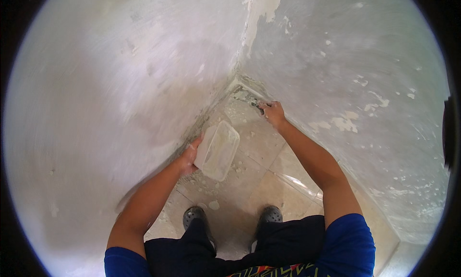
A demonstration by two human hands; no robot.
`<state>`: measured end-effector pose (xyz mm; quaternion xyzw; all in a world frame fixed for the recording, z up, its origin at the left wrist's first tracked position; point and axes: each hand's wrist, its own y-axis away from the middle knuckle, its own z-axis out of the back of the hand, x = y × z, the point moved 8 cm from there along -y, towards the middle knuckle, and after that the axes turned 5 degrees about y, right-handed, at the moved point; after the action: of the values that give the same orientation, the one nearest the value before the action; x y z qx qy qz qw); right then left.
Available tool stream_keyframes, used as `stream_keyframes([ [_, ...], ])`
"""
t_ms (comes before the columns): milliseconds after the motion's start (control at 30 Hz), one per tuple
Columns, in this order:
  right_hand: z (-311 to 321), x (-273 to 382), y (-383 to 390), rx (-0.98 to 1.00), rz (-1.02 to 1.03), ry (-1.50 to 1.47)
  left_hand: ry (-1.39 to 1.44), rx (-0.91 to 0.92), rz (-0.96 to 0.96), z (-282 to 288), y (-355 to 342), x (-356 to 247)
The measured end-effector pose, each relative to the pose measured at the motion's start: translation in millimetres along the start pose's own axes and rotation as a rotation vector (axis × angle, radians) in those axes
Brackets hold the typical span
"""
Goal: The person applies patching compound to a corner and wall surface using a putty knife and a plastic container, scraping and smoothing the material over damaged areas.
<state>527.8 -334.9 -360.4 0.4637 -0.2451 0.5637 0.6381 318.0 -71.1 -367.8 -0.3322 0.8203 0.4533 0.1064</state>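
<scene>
My left hand [190, 157] grips the side of a white rectangular plastic tub [222, 152], which is tilted and smeared with pale plaster. The tub is held low over the floor beside the left wall. Near the corner, my right hand [273, 114] is closed around the dark handle of a putty knife [247, 98]. Its blade, daubed with filler, lies at the foot of the walls where they meet. Whether the blade touches the wall or only the floor, I cannot tell.
A grey plastered left wall [105, 109] and right wall [365, 75] meet in a corner ahead, both with pale patches. Dusty tiles [283, 200] with plaster crumbs cover the floor. My grey clogs [194, 214] stand close behind the tub.
</scene>
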Motion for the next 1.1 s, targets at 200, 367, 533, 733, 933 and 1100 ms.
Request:
stream_keyframes([
  [200,0.7,-24.9,-23.3,-0.050,0.067,-0.043,0.096,0.019,0.005,-9.1,-6.4,1.7],
  [367,-4.5,-10.7,-23.6,0.053,-0.028,-0.185,0.205,-0.016,0.066,-0.9,-4.9,6.4],
  [533,-6.3,-28.5,-45.1,-0.053,0.020,-0.007,0.208,-0.004,0.056,2.0,-13.2,10.4],
  [733,0.6,-6.7,-40.1,-0.059,0.184,0.086,0.171,-0.019,0.098,4.8,-11.3,14.4],
  [933,-3.8,32.2,-2.7,-0.025,0.236,0.288,0.218,-0.018,0.076,-0.7,-7.2,13.1],
  [1100,12.9,35.7,27.7,-0.186,0.395,0.353,0.208,0.041,0.043,-7.4,1.3,12.4],
])
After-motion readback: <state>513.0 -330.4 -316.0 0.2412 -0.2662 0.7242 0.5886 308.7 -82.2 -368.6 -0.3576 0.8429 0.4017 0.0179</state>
